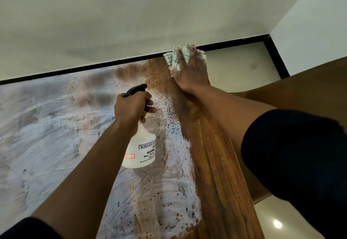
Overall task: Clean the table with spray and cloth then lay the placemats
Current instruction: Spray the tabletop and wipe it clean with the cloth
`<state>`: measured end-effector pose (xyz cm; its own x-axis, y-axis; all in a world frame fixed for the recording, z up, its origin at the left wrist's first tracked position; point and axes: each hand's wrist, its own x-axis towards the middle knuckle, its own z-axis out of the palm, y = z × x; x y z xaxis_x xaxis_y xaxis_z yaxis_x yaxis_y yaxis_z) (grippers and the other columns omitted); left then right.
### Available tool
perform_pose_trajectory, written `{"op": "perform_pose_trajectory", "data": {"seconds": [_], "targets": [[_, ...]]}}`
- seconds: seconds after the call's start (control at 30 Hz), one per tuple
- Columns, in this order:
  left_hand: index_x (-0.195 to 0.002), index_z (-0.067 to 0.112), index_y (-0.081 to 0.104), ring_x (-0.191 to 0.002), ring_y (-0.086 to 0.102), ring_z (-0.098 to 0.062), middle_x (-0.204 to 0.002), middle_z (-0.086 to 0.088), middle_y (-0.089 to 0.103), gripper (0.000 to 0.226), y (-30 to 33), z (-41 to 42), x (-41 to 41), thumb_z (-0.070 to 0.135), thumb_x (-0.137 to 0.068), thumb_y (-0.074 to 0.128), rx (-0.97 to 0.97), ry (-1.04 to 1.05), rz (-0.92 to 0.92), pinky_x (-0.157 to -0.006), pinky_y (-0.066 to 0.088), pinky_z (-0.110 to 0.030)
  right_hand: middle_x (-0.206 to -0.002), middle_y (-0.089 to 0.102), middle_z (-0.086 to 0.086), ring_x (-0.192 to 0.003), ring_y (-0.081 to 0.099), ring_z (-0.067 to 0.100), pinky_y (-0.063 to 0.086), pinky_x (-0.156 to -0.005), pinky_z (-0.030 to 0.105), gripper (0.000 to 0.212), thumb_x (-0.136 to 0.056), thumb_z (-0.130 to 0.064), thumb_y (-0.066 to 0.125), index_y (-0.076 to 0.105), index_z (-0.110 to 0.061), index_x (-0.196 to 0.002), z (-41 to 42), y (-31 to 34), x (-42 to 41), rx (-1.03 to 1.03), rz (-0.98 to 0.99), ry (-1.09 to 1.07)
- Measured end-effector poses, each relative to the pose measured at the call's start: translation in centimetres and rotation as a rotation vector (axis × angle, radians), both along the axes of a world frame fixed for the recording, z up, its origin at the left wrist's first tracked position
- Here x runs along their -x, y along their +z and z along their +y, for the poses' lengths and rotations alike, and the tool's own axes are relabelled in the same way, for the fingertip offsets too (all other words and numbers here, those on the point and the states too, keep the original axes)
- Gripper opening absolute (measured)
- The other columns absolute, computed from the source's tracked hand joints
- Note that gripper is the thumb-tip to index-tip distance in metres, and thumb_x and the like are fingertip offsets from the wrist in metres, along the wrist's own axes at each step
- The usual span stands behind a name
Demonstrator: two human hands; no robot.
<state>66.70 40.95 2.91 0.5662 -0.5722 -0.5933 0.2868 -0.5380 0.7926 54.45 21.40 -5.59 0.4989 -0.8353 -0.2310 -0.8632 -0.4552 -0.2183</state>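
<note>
One spray bottle (139, 147), one cloth (175, 56), one table (210, 145).

The desk (210, 163) shows warm brown wood grain with darker streaks along its right strip; the rest of its top is smeared pale grey-white, streaky, with dark speckles at the smear's edge; the spray bottle (139, 148) is milky white with a black trigger head, dark blue print on its front and a small red-bordered sticker; the cloth (177, 56) is white with a thin dark check and a touch of pink at one corner; both sleeves are black; the wall (131, 17) is off-white, its skirting (93, 66) black; the floor (244, 66) is pale cream.
</note>
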Motion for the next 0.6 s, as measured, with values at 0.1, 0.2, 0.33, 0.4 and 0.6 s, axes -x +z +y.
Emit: {"op": "perform_pose_trajectory", "data": {"seconds": [0.1,0.2,0.33,0.4,0.6], "targets": [[-0.137,0.027,0.069,-0.067,0.075,-0.023,-0.077,-0.007,0.073,0.046,0.1,1.0,-0.4,0.008,-0.095,0.064,-0.001,0.001,0.003,-0.04,0.036,-0.024,-0.169,-0.024,0.015,-0.157,-0.019,0.033,-0.005,-0.127,0.048,0.078,-0.102,-0.066,0.026,-0.014,-0.037,-0.162,-0.3,0.3,0.4,-0.03,0.0,-0.026],[-0.128,0.034,0.07,-0.065,0.075,-0.022,-0.074,-0.005,0.073,0.042,0.3,2.1,-0.7,0.009,-0.095,0.065,-0.008,0.002,0.01,-0.042,0.036,-0.024,-0.169,-0.021,0.016,-0.157,-0.017,0.035,-0.004,-0.128,0.048,0.076,-0.104,-0.063,0.025,-0.014,-0.036,-0.162,1.5,0.2,1.1,-0.002,-0.01,0.029],[-0.101,0.029,0.073,-0.065,0.075,-0.023,-0.075,-0.006,0.075,0.02,0.7,3.2,-0.7,0.011,-0.094,0.067,-0.032,0.005,0.006,-0.043,0.038,-0.025,-0.172,-0.011,0.015,-0.158,-0.008,0.036,0.002,-0.128,0.051,0.073,-0.104,-0.063,0.023,-0.009,-0.035,-0.164,6.7,0.4,4.1,0.075,-0.019,0.101],[-0.092,0.029,0.07,-0.068,0.074,-0.025,-0.075,-0.006,0.075,0.018,1.1,3.5,-0.6,0.011,-0.094,0.067,-0.038,0.001,0.008,-0.044,0.038,-0.026,-0.172,-0.013,0.014,-0.158,-0.011,0.033,-0.003,-0.128,0.048,0.072,-0.105,-0.064,0.021,-0.01,-0.036,-0.163,10.0,0.4,6.2,0.077,-0.021,0.108],[-0.092,0.028,0.066,-0.068,0.074,-0.025,-0.078,-0.007,0.074,0.018,2.0,4.4,-0.9,0.01,-0.094,0.067,-0.008,0.02,0.058,-0.043,0.038,-0.025,-0.17,-0.022,0.013,-0.157,-0.021,0.032,-0.008,-0.127,0.049,0.074,-0.104,-0.067,0.021,-0.015,-0.038,-0.162,14.3,0.2,9.1,0.07,0.021,0.071]]}}
